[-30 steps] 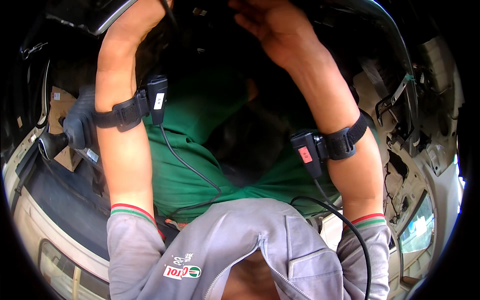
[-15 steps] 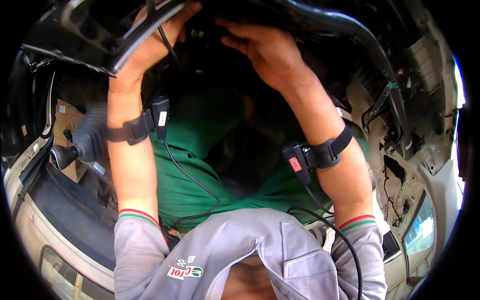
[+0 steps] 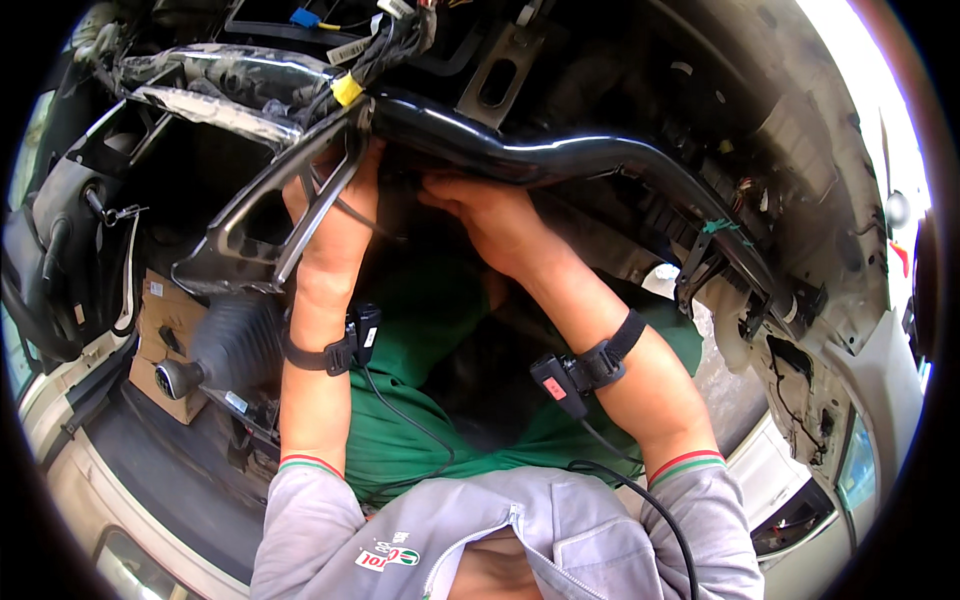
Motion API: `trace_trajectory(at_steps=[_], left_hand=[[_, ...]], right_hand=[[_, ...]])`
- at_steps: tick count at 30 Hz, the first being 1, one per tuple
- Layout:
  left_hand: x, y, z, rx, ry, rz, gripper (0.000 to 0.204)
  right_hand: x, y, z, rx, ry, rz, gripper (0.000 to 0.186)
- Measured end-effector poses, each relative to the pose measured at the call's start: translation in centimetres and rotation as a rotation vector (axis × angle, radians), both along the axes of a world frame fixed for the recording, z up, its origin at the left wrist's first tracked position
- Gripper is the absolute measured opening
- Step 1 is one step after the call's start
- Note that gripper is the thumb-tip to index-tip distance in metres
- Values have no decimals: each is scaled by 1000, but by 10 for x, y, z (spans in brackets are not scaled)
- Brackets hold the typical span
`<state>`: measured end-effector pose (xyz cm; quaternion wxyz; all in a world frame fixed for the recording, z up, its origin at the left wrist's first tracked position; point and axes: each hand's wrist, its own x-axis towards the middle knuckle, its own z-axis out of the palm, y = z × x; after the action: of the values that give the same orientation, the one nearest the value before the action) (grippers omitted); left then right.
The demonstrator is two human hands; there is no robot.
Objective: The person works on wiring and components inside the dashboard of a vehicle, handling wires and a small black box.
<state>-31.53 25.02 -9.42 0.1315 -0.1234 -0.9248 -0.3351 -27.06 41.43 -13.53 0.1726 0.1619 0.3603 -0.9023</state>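
Observation:
A curved black metal beam point(image 3: 560, 155) runs across the bare dashboard area of a vehicle. My left hand point(image 3: 345, 220) reaches up behind a black metal bracket point(image 3: 235, 245) that hangs from the beam's left part. Its fingers disappear in the dark under the beam, so what they touch is hidden. Just right of it, my right hand point(image 3: 495, 220) is raised to the beam's underside, with its fingertips mostly hidden. A thin dark cable point(image 3: 365, 215) passes by my left hand.
Bundled wires with yellow tape point(image 3: 347, 90) lie over the beam. At the left are a steering column with keys point(image 3: 115, 210), a gear lever point(image 3: 180, 378) and cardboard point(image 3: 160, 320). A stripped door point(image 3: 800, 400) stands at the right. Wrist-strapped devices point(image 3: 575, 380) trail cables.
The view has tilted up, bringing the beam, bracket and wiring further into the picture. Both hands remain raised close together, and the right fingers are now more hidden by the beam.

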Motion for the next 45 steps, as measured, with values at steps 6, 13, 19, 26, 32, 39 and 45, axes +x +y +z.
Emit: trace_trajectory(at_steps=[6, 13, 19, 26, 32, 39, 45], left_hand=[[-4, -11, -10, -291, 254, 20, 14], [-12, -11, -19, -450, 446, 11, 9], [-15, -17, -30, -394, 374, 30, 10], [-14, -33, -44, -397, 146, -81, 13], [-7, -27, -47, -442, 213, 17, 20], [4, -24, -40, -142, 0, 192, 21], [5, -10, -18, -214, 6, 107, 21]], right_hand=[[0, -1, -1, -21, -61, 8, 28], [-4, -3, -2, -43, 15, -22, 23], [-5, -11, -5, -40, -16, 51, 26], [-11, -39, 14, -121, -204, -198, 24], [-4, -31, 4, -152, -157, -182, 26], [-2, -39, 22, -202, -245, -268, 25], [1, -38, 17, -206, -267, -221, 23]])
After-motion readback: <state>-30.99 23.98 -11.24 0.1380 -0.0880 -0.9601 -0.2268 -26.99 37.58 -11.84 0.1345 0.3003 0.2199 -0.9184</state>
